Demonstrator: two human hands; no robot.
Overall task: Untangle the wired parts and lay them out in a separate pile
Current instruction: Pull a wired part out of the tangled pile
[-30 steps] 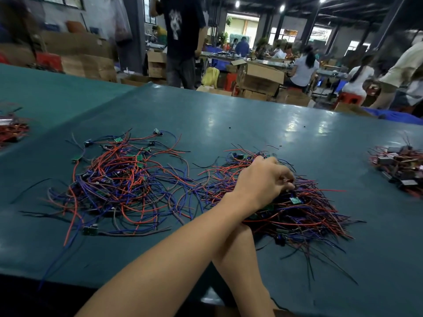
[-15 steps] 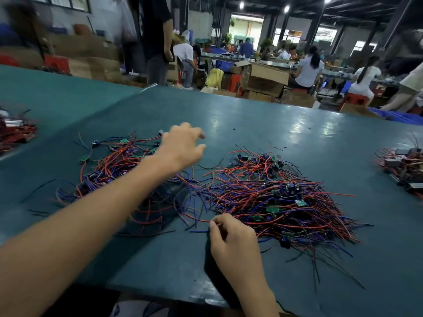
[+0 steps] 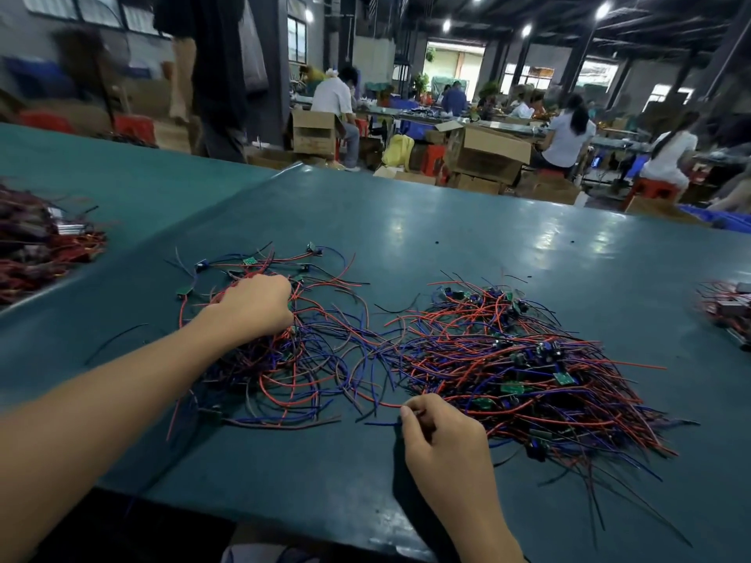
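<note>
Right hand (image 3: 443, 436) pinches a light, limp, snag-prone wire (image 3: 378, 403) at the edge of the tangle (image 3: 508, 359); left hand (image 3: 252, 306) clutches the left pile (image 3: 304, 379).

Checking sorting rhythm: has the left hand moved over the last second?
Yes: the left hand crossed leftward from the right pile to the left pile.

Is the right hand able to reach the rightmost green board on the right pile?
Probably yes: the rightmost green board lies exposed on the right pile near the right hand, though it pinches a wire.
</note>
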